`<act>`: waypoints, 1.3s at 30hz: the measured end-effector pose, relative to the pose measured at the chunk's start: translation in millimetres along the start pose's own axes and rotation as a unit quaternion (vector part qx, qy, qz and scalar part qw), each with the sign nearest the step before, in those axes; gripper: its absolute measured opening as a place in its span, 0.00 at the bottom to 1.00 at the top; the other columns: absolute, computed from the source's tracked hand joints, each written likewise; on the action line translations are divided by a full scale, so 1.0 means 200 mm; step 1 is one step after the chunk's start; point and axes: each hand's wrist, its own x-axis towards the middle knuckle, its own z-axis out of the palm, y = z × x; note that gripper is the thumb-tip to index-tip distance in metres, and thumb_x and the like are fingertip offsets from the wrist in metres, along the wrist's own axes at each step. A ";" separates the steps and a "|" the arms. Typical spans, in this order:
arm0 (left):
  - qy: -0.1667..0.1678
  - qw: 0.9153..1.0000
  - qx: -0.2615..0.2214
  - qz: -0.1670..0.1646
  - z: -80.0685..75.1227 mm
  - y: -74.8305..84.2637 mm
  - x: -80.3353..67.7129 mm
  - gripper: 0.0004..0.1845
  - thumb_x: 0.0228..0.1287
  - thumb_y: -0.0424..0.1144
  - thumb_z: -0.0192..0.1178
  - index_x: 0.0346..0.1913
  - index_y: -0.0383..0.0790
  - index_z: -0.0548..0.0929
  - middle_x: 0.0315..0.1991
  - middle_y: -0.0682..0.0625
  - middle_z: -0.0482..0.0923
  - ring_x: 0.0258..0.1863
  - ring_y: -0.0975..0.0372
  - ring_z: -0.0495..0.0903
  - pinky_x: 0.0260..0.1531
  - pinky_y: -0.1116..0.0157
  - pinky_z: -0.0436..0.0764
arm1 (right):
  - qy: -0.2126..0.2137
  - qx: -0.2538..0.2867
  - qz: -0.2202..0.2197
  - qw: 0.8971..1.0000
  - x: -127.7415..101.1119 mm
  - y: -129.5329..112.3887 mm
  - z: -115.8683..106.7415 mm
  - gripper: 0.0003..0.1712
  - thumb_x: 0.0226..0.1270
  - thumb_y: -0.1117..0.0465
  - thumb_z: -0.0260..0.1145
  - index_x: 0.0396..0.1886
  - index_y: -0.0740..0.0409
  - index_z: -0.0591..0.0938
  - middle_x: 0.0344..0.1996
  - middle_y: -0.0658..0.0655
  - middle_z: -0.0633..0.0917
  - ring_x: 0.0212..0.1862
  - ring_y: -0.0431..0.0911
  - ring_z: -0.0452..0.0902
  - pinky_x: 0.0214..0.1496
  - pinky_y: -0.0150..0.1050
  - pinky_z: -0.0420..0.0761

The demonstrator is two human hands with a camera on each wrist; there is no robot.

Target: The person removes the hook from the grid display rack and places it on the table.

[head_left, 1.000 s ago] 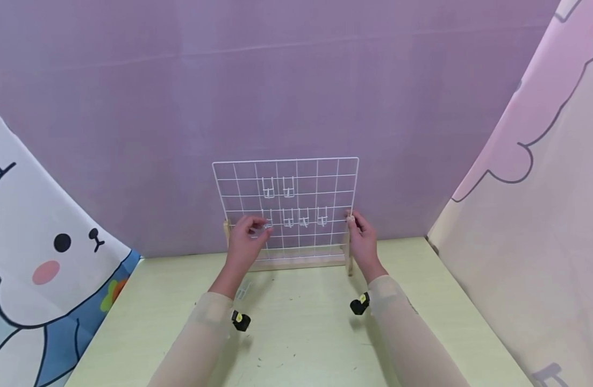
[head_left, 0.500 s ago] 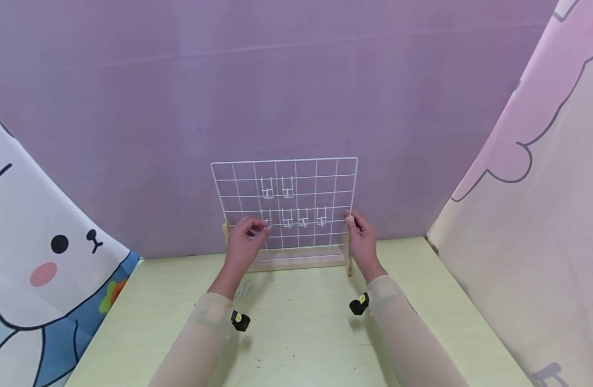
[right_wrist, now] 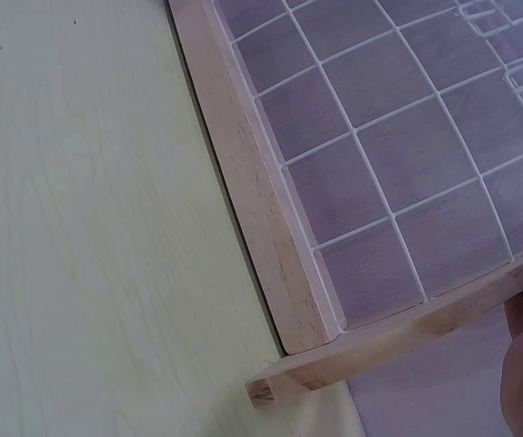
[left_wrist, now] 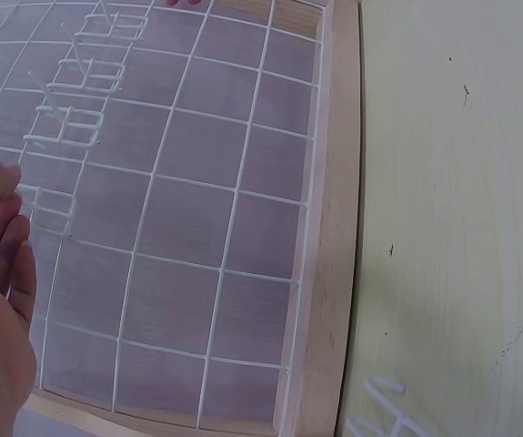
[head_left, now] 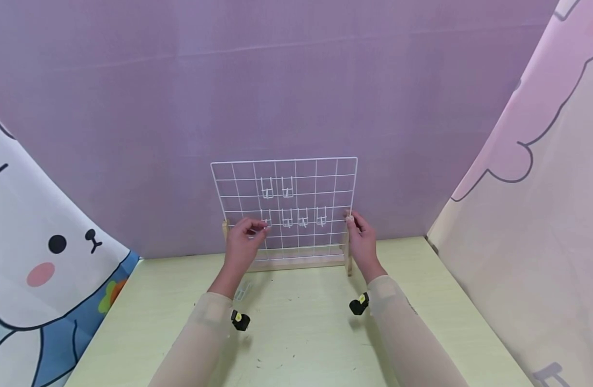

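Observation:
A white wire grid panel [head_left: 284,160] stands upright in a wooden stand [head_left: 301,263] on the table. Several white wire hooks [head_left: 287,189] hang on it in two rows. My left hand [head_left: 245,239] pinches the leftmost hook [left_wrist: 54,211] of the lower row between thumb and fingers; the fingertips hide part of it. At the other side, my right hand [head_left: 363,242] grips the stand's right wooden upright [right_wrist: 425,323], where the panel's edge meets it. Another white hook [left_wrist: 393,410] lies loose on the table, below the left forearm.
The pale wooden tabletop [head_left: 296,322] has small dark marks. Behind it hangs a purple cloth [head_left: 296,97]. Printed cloths, one with a rabbit [head_left: 44,242] and one with a pink cloud shape [head_left: 509,161], close in the left and right sides.
Both hands stay almost where they were, the left at the hook and the right on the upright. The rabbit cloth has shifted slightly to the left.

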 end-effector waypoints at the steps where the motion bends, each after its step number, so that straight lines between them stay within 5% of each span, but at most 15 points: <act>1: 0.002 1.000 -0.001 0.002 0.00 0.00 0.00 0.05 0.70 0.31 0.77 0.45 0.38 0.92 0.41 0.49 0.87 0.42 0.56 0.84 0.44 0.68 0.84 | -0.002 0.001 0.002 1.000 0.00 0.00 0.00 0.20 0.89 0.59 0.63 0.70 0.64 0.84 0.65 0.64 0.88 0.65 0.54 0.82 0.63 0.28 0.79; 25: 0.011 0.999 0.028 0.015 -0.02 0.03 0.02 0.03 0.69 0.31 0.77 0.43 0.39 0.95 0.40 0.50 0.90 0.41 0.57 0.84 0.39 0.71 0.82 | -0.008 -0.007 0.007 1.000 0.00 0.02 -0.01 0.21 0.90 0.55 0.62 0.71 0.60 0.84 0.66 0.59 0.88 0.67 0.53 0.81 0.66 0.31 0.80; 39: 0.027 0.998 0.046 0.045 -0.03 0.08 0.04 0.03 0.69 0.31 0.77 0.42 0.41 0.95 0.42 0.50 0.92 0.42 0.57 0.86 0.46 0.67 0.85 | -0.007 -0.001 -0.001 1.000 0.00 0.00 0.00 0.20 0.90 0.58 0.62 0.70 0.64 0.84 0.65 0.65 0.87 0.68 0.57 0.81 0.66 0.30 0.79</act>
